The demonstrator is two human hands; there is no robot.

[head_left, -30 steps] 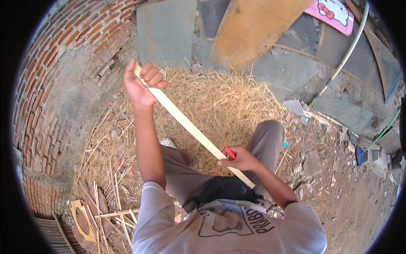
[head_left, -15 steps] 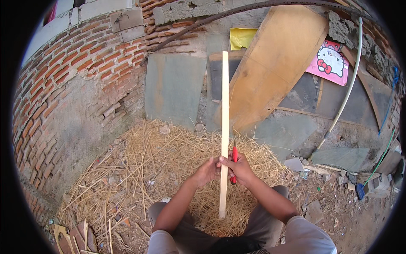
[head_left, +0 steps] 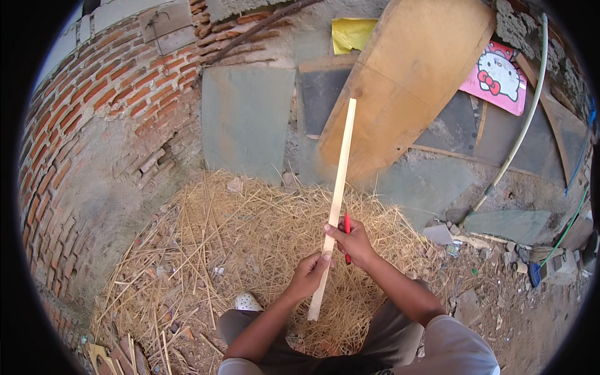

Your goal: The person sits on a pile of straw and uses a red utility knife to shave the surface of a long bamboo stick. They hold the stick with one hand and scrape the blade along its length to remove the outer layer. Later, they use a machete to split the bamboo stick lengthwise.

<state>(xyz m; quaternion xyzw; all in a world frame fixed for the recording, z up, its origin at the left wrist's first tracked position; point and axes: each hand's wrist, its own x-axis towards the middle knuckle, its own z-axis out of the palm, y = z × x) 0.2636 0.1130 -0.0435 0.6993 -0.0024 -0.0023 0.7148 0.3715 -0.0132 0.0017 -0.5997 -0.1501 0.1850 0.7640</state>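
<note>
A long, pale strip (head_left: 339, 187), bamboo or wood, leans away from me with its far end tilted right. Its lower end reaches down between my knees. My left hand (head_left: 307, 275) is closed on the lower part, thumb pressed on top. Higher up, my right hand (head_left: 353, 239) pinches the strip with its thumb over the near face. The same hand also holds a slim red tool (head_left: 347, 225), which looks like a utility knife, upright beside the strip without touching it. Fingers cover the tool's middle.
Straw-like shavings (head_left: 250, 212) cover the ground beneath my hands. A brick wall (head_left: 94, 81) rises at left. Boards, including a brown panel (head_left: 406, 87), lean on the wall ahead. A pale pipe (head_left: 525, 131) and rubble (head_left: 465, 306) are at right. A white shoe (head_left: 247, 302) shows below left.
My left hand, open beside the strip before, has moved down and closed on its lower part. The strip has tilted, top to the right and bottom to the left. My right hand keeps its hold.
</note>
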